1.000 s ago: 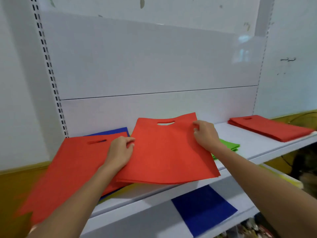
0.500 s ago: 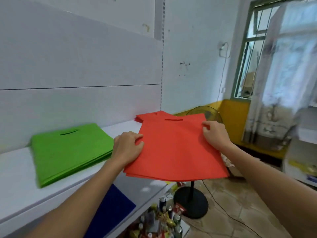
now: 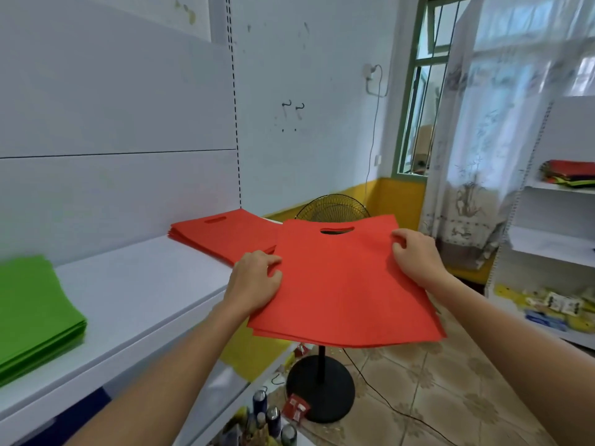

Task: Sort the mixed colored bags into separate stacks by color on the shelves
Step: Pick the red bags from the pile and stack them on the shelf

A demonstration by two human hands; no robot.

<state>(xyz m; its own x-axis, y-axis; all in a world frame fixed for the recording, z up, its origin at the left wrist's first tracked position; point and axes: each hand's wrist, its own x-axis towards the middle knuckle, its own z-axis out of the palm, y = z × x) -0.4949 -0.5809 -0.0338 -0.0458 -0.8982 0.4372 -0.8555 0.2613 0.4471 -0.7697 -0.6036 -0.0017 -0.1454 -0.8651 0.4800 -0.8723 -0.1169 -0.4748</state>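
Observation:
I hold a thin stack of red bags [image 3: 341, 284] flat in the air, just off the right end of the white shelf [image 3: 135, 291]. My left hand [image 3: 254, 281] grips its left edge and my right hand [image 3: 417, 255] pinches its right edge near the cut-out handle. A red stack [image 3: 222, 235] lies on the shelf's far right end, partly behind the held bags. At the left edge of the shelf sits a green stack [image 3: 32, 310].
A standing fan [image 3: 322, 381] stands on the tiled floor under the held bags, its cable trailing right. Cans and packets [image 3: 270, 420] crowd the lower shelf. A second shelf unit [image 3: 547, 246] at the right holds mixed bags [image 3: 570, 172]. A yellow bag [image 3: 254, 352] lies below.
My view has swung right along the shelf. Both hands carried the red bags from the mixed pile at the left toward the red stack at the right end.

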